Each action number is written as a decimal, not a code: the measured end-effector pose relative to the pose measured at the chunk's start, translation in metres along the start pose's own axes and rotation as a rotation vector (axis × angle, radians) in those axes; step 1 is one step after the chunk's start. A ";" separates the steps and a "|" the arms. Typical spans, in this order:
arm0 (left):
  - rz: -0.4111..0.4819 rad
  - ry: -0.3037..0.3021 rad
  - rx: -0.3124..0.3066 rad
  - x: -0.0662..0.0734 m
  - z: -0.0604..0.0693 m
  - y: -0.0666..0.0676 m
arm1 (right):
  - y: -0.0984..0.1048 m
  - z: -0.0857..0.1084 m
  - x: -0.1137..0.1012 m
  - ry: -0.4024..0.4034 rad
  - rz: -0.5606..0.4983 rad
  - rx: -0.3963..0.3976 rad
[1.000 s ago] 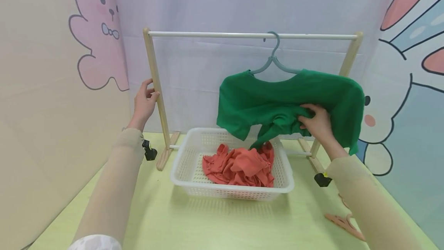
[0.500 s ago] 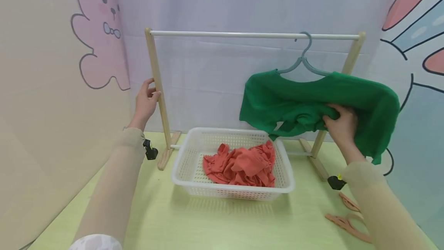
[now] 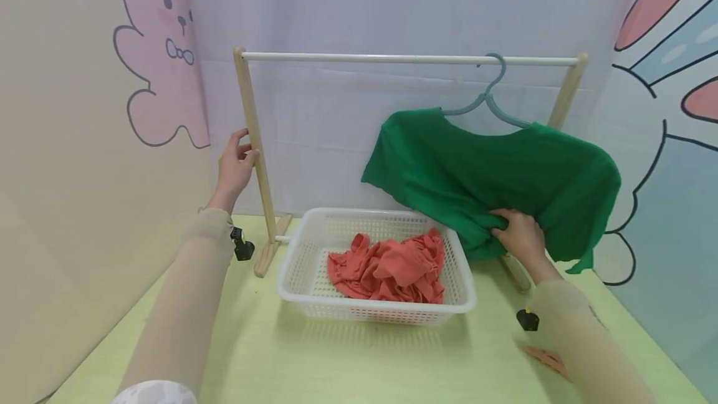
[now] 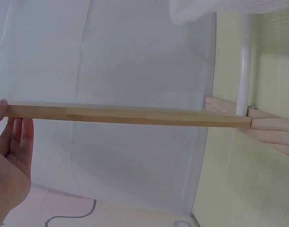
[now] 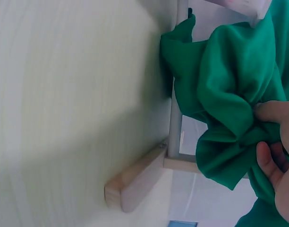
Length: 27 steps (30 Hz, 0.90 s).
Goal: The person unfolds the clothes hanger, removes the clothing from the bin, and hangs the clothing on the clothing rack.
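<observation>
A green shirt (image 3: 477,161) hangs on a blue-grey hanger (image 3: 488,95), whose hook sits over the white rail of a small clothes rack (image 3: 359,57), toward its right end. My right hand (image 3: 521,239) pinches the lower front of the shirt, and the cloth bunches around the fingers. Close up in the right wrist view, the gathered green fabric (image 5: 229,90) folds at the thumb and fingertips. On the other side, my left hand (image 3: 234,164) grips the rack's left wooden post (image 4: 125,115) between thumb and fingers, about midway up.
A white perforated basket (image 3: 376,313) stands under the rack with a crumpled coral-red garment (image 3: 392,267) inside. Orange hangers (image 3: 546,360) lie on the table at the right, partly behind the right sleeve. Cloth walls with cartoon animals close off the back and sides.
The hanger with the green shirt has slid right along the rail. My right hand first moved right, then lower and back left, drawing the cloth down. The left hand has stayed on the post.
</observation>
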<state>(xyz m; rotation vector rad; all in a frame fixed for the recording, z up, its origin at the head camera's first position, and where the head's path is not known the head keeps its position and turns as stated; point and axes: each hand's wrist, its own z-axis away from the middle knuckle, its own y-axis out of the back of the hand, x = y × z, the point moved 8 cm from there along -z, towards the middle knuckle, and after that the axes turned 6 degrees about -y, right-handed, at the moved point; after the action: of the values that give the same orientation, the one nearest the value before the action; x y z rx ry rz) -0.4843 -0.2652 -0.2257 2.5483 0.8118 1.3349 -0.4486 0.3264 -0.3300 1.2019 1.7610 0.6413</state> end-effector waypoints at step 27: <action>0.050 0.027 -0.012 -0.007 -0.001 -0.002 | -0.053 -0.034 -0.019 0.090 -0.262 -0.341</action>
<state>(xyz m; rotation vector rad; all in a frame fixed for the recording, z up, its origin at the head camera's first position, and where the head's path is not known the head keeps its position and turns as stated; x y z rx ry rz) -0.4892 -0.2670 -0.2305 2.5633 0.7474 1.3866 -0.4999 0.2899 -0.3493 0.7063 1.7577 0.8088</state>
